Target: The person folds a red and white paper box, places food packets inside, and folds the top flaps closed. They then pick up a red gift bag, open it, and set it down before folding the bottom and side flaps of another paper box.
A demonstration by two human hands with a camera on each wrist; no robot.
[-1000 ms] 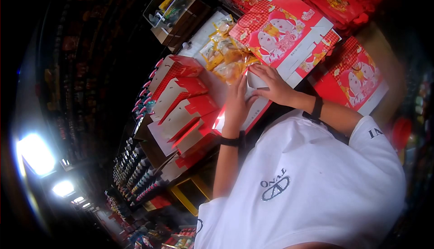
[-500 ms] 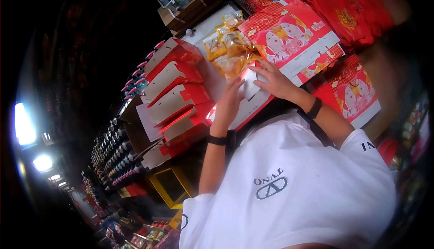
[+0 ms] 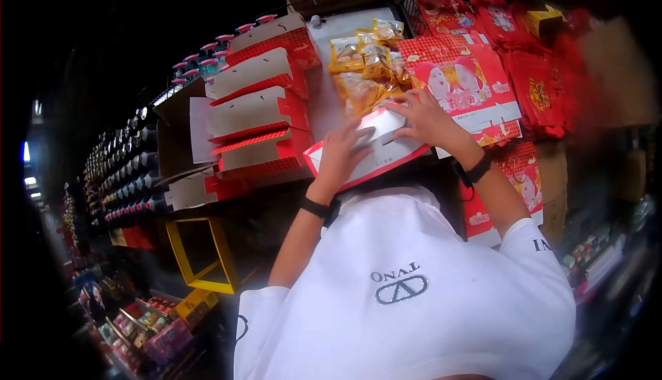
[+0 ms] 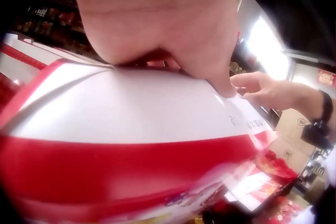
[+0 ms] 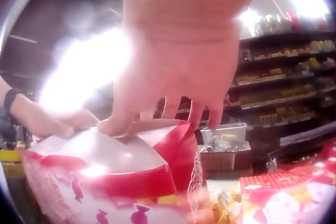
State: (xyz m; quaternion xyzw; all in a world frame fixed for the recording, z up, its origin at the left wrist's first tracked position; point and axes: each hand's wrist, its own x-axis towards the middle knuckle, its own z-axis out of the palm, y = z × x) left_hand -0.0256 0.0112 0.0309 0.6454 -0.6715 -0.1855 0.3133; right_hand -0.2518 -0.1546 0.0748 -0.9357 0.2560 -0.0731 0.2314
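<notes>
A red-and-white gift box (image 3: 394,161) lies in front of the person, its white flaps (image 3: 381,122) folded inward on top. The left hand (image 3: 339,156) rests on the left part of its top, fingers fairly straight over the flap. Across the right part, the right hand (image 3: 431,126) presses with spread fingers. Up close, the left wrist view shows the left palm (image 4: 163,19) over the white panel (image 4: 142,108). In the right wrist view, the right thumb touches the box top (image 5: 113,150), and its other fingers (image 5: 197,111) reach the far edge.
Yellow snack packets (image 3: 372,56) lie beyond the box. Open red-and-white cartons (image 3: 255,111) stand in a row at the left. Printed flat boxes (image 3: 458,76) and red bags (image 3: 534,87) lie at the right. A yellow frame (image 3: 200,256) stands lower left.
The head view has turned, so the surroundings look more level. Both hands stay on the box; they have moved apart, and more of the white flap shows between them.
</notes>
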